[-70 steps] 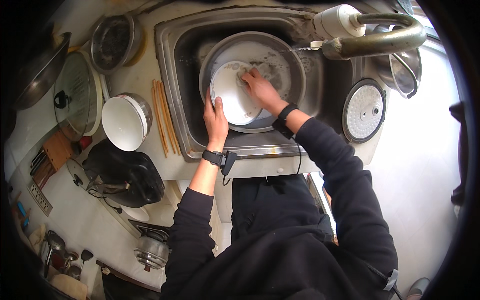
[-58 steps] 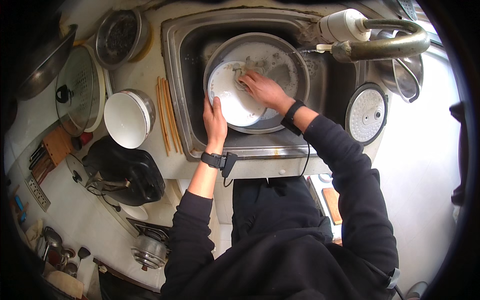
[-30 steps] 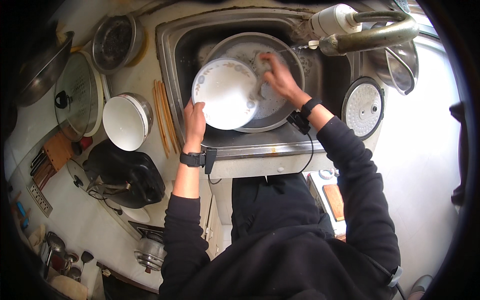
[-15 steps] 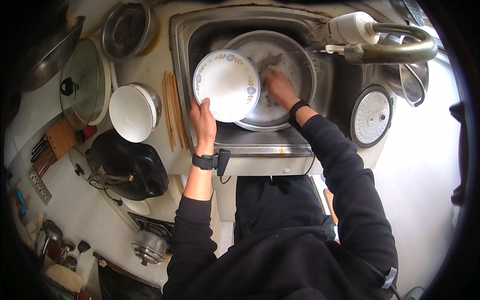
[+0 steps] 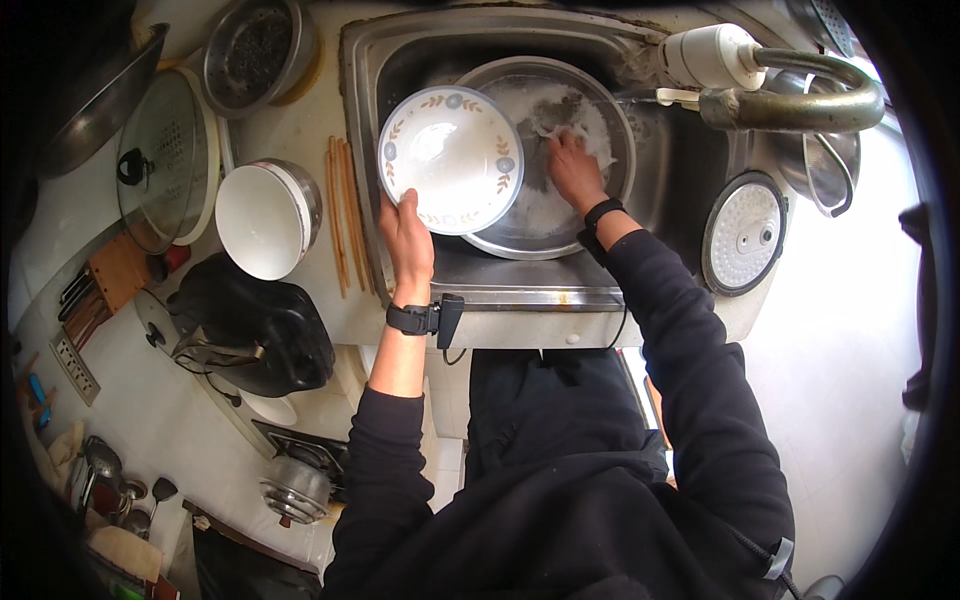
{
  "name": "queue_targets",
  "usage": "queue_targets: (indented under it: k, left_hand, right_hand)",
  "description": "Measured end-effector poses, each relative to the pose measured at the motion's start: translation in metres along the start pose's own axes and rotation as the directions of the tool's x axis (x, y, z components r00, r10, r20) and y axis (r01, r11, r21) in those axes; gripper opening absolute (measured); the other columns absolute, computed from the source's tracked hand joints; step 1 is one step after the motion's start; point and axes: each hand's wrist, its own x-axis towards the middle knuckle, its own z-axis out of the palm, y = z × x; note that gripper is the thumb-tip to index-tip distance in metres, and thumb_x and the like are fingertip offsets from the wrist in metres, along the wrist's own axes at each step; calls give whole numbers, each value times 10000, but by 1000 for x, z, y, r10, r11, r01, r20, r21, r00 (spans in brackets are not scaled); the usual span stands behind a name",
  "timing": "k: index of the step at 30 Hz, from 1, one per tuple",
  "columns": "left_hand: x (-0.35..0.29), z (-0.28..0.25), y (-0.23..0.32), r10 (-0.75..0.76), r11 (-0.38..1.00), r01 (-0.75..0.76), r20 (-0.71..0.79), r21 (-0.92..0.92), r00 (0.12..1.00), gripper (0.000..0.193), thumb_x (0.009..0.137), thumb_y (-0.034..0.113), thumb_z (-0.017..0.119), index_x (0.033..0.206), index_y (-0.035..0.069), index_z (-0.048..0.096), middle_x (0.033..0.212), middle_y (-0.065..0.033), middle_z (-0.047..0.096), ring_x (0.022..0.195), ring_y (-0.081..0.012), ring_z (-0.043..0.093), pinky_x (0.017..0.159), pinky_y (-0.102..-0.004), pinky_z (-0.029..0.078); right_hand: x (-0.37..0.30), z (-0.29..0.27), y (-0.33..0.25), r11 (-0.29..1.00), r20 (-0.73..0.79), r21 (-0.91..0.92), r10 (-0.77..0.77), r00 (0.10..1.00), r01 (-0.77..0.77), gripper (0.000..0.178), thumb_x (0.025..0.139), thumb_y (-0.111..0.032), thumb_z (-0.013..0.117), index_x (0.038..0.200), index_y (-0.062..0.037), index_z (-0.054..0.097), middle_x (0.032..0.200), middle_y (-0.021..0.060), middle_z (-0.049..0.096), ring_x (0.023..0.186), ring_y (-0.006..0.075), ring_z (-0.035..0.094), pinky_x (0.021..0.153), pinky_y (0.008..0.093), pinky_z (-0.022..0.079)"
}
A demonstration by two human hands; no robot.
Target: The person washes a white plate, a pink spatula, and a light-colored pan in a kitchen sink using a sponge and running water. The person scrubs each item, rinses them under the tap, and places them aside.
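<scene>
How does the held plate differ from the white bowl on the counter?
The plate has a patterned rim; the bowl looks plain inside. The plate is shallow, the bowl deeper. The left hand holds the plate; the bowl is untouched. Both look round and white.

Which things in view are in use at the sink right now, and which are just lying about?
In use:
patterned plate, held in the left hand
metal basin with suds, the right hand inside
sink
tap, spout toward the basin

Apparently just lying about:
wooden sticks
white bowl
glass lid
round dotted disc
</scene>
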Motion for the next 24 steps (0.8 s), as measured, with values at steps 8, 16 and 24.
queue_targets:
  k: [8,16,24]
  left_hand:
    - [2,8,-8,27,994,-28,9,102,1000,417,1054,262,452,1321,-52,520,1233,-156,637,1131,-225,591,1001,-361,432]
    - [-1,30,-20,63,996,-66,45,58,997,501,1082,390,425,1284,-55,535,1209,-159,644,1096,-210,597,964,-347,454]
    - [-3,37,-22,82,996,-80,-57,42,995,541,1084,428,393,1266,-65,522,1186,-181,642,1081,-234,602,945,-363,464]
  right_hand:
    - [-13,-90,-23,774,-10,630,-81,997,69,412,817,-122,645,1197,2,545,1072,253,620,956,428,626,825,488,505]
    - [4,-101,-88,834,-151,346,-403,903,430,500,909,-177,605,1379,-39,505,1386,250,484,1274,423,484,1086,459,391]
    - [-41,-90,-93,787,-19,562,-295,955,255,349,833,-75,684,1177,-27,640,1196,214,587,1124,408,581,966,430,494]
